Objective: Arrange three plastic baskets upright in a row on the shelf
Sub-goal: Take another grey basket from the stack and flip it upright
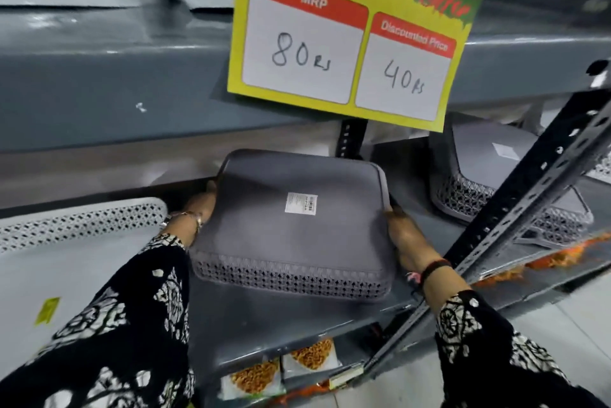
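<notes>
A grey plastic basket (297,225) with lattice sides lies bottom-up at the middle of the grey shelf (264,325), a white barcode sticker on its base. My left hand (198,206) grips its left side and my right hand (401,235) grips its right side. A second grey lattice basket (489,169) rests bottom-up and tilted at the right, behind the upright post. A pale grey perforated basket (72,242) sits at the left, partly behind my left sleeve.
A yellow price sign (347,37) hangs from the shelf above, close over the baskets. A slotted metal post (515,216) slants across the right. Snack packets (284,368) lie on the shelf below, and more orange packets (562,255) at the right.
</notes>
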`<state>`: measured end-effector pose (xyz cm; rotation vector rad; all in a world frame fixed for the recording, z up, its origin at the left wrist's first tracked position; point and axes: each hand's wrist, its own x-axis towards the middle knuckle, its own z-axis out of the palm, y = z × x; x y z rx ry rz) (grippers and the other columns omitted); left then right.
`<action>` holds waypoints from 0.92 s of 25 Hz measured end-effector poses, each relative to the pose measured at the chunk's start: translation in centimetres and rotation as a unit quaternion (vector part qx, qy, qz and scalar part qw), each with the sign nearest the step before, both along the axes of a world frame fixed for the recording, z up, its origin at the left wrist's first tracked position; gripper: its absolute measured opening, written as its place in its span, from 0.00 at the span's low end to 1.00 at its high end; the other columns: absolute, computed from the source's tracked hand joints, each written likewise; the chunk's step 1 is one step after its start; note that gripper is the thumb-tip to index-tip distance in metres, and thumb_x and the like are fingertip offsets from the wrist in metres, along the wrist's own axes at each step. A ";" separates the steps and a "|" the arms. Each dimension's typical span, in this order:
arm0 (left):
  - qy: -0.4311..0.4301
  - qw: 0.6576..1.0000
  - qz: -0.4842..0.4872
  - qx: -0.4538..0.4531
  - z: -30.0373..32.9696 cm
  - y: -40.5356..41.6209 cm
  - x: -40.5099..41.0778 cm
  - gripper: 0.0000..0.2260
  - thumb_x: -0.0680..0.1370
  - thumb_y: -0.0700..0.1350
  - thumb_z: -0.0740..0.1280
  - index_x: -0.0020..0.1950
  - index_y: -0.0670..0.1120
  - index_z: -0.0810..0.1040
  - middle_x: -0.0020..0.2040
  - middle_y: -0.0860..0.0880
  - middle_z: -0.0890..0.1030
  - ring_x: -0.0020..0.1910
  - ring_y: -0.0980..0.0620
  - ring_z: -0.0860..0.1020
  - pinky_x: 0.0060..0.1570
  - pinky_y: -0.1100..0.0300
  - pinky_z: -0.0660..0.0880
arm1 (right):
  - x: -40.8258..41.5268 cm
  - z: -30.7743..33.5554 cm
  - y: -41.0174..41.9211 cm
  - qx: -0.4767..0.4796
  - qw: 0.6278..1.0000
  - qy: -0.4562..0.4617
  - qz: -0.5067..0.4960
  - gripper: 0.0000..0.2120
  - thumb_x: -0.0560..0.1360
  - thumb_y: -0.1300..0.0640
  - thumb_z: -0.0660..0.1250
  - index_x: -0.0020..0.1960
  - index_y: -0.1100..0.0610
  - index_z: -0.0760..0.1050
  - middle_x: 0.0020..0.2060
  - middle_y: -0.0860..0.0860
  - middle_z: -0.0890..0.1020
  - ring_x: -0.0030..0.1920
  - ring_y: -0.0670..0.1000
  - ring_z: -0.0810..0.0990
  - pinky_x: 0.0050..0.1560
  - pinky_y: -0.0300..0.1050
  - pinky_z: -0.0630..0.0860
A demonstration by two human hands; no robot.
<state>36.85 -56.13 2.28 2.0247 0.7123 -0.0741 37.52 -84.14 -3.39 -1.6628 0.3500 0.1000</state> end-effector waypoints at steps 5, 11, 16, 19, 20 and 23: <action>-0.096 0.958 0.121 -0.240 -2.0 3.4 0.9 0.34 0.77 0.64 0.47 0.70 0.40 0.67 0.70 0.40 0.70 0.68 0.41 0.70 0.69 0.48 0.67 | 2.8 1.8 -0.7 0.104 0.991 -0.086 -0.007 0.24 0.78 0.64 0.52 0.73 0.54 0.53 0.63 0.55 0.72 0.52 0.50 0.74 0.36 0.31 0.75; -0.251 0.867 0.131 -0.411 -0.8 4.0 0.1 0.35 0.79 0.61 0.42 0.34 0.48 0.84 0.29 0.52 0.86 0.29 0.57 0.84 0.36 0.65 0.73 | 3.3 1.7 -1.6 0.273 0.947 -0.163 0.040 0.18 0.56 0.61 0.77 0.45 0.50 0.81 0.40 0.45 0.85 0.42 0.45 0.83 0.43 0.40 0.81; -0.165 0.923 0.113 -0.330 -2.6 5.2 -1.0 0.22 0.81 0.52 0.53 0.37 0.42 0.78 0.19 0.53 0.77 0.18 0.57 0.75 0.27 0.64 0.71 | 2.2 0.1 -2.2 0.370 0.927 -0.027 0.054 0.20 0.61 0.41 0.65 0.44 0.55 0.81 0.36 0.53 0.86 0.38 0.52 0.84 0.39 0.43 0.82; -0.082 0.979 0.028 -0.185 -2.8 5.1 -1.3 0.17 0.81 0.40 0.53 0.33 0.45 0.70 0.13 0.53 0.74 0.12 0.62 0.70 0.26 0.62 0.69 | 1.1 0.9 -2.3 0.313 0.943 -0.011 0.113 0.16 0.60 0.44 0.68 0.37 0.56 0.83 0.32 0.53 0.86 0.35 0.51 0.84 0.38 0.42 0.82; -0.060 0.989 0.009 -0.137 -2.6 4.7 -1.5 0.15 0.80 0.36 0.53 0.36 0.43 0.71 0.16 0.52 0.74 0.13 0.60 0.71 0.23 0.64 0.69 | 1.3 0.7 -2.8 0.281 0.953 0.000 0.112 0.13 0.57 0.48 0.72 0.33 0.58 0.83 0.30 0.53 0.85 0.31 0.51 0.83 0.35 0.41 0.81; 0.001 0.998 0.002 -0.060 -2.7 4.0 -1.5 0.19 0.79 0.32 0.53 0.69 0.41 0.67 0.57 0.39 0.79 0.53 0.41 0.80 0.38 0.57 0.78 | 2.7 -0.6 -4.0 0.088 0.991 0.081 0.063 0.09 0.69 0.61 0.66 0.45 0.64 0.82 0.30 0.55 0.86 0.28 0.50 0.83 0.38 0.42 0.81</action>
